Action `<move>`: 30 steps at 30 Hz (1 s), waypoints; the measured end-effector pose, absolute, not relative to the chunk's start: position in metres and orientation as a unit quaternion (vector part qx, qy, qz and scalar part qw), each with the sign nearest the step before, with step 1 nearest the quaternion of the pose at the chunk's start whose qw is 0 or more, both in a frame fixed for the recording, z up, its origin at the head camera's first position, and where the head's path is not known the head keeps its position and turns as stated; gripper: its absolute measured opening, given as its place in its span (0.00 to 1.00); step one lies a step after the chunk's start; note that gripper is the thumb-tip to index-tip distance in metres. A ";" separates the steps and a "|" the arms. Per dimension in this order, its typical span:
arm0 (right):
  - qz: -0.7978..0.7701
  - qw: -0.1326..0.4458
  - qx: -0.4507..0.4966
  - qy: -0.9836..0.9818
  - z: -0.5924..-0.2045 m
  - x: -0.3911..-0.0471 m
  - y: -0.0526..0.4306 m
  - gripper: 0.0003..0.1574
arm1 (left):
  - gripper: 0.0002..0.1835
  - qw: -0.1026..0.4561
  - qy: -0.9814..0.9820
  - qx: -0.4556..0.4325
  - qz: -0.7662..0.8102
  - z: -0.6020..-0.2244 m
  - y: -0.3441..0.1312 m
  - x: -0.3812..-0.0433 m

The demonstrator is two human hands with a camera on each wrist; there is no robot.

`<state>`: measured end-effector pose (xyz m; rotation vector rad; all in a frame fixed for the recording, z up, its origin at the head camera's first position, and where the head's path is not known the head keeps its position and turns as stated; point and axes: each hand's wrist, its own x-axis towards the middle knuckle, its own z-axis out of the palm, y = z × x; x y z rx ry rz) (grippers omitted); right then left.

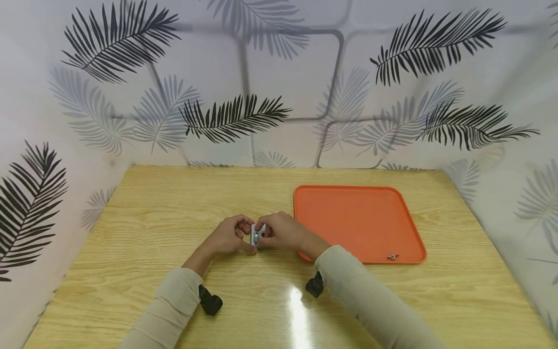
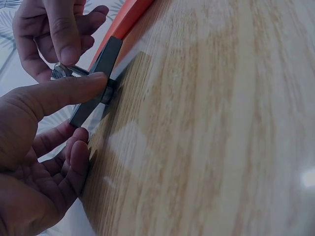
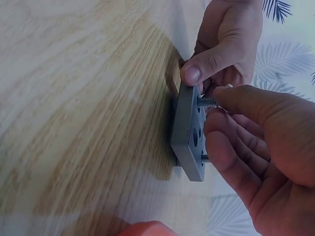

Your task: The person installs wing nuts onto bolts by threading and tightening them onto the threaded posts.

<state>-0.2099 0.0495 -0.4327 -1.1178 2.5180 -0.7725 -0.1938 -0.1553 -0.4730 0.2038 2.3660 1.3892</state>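
A small grey metal plate (image 1: 253, 234) with holes is held just over the wooden table, in front of the body. My left hand (image 1: 228, 236) grips one end of it between thumb and fingers. Two threaded bolts stick out of the plate's face; one bolt (image 3: 206, 102) is near the left thumb, the other bolt (image 3: 205, 158) toward the far end. With thumb and fingertips my right hand (image 1: 283, 230) pinches a small shiny metal nut (image 2: 61, 71) at the end of a bolt. In the right wrist view the right fingers mostly hide that nut.
An orange tray (image 1: 348, 213) lies to the right on the wooden table (image 1: 192, 194), partly under the right forearm. Near its front rim sits a small metal piece (image 1: 393, 257), like a wing nut. A leaf-patterned wall covering (image 1: 287, 87) stands behind the table.
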 end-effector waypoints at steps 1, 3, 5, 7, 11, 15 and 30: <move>-0.263 0.137 -0.384 0.874 -0.433 -0.210 0.049 0.14 | 0.33 0.195 0.843 0.072 0.496 -0.473 -0.155 -0.194; -0.257 0.131 -0.379 0.879 -0.433 -0.210 0.049 0.12 | 0.33 0.195 0.844 0.072 0.495 -0.474 -0.155 -0.194; -0.255 0.127 -0.376 0.882 -0.434 -0.210 0.049 0.08 | 0.33 0.197 0.844 0.069 0.495 -0.475 -0.156 -0.195; -0.253 0.125 -0.377 0.882 -0.433 -0.209 0.049 0.06 | 0.34 0.198 0.844 0.067 0.494 -0.476 -0.156 -0.195; -0.256 0.143 -0.375 0.879 -0.430 -0.209 0.050 0.06 | 0.34 0.196 0.847 0.068 0.490 -0.476 -0.156 -0.195; -0.271 0.166 -0.372 0.872 -0.426 -0.211 0.053 0.14 | 0.33 0.194 0.847 0.072 0.489 -0.475 -0.156 -0.195; -0.300 0.205 -0.391 0.846 -0.425 -0.212 0.048 0.22 | 0.33 0.194 0.850 0.076 0.484 -0.473 -0.157 -0.194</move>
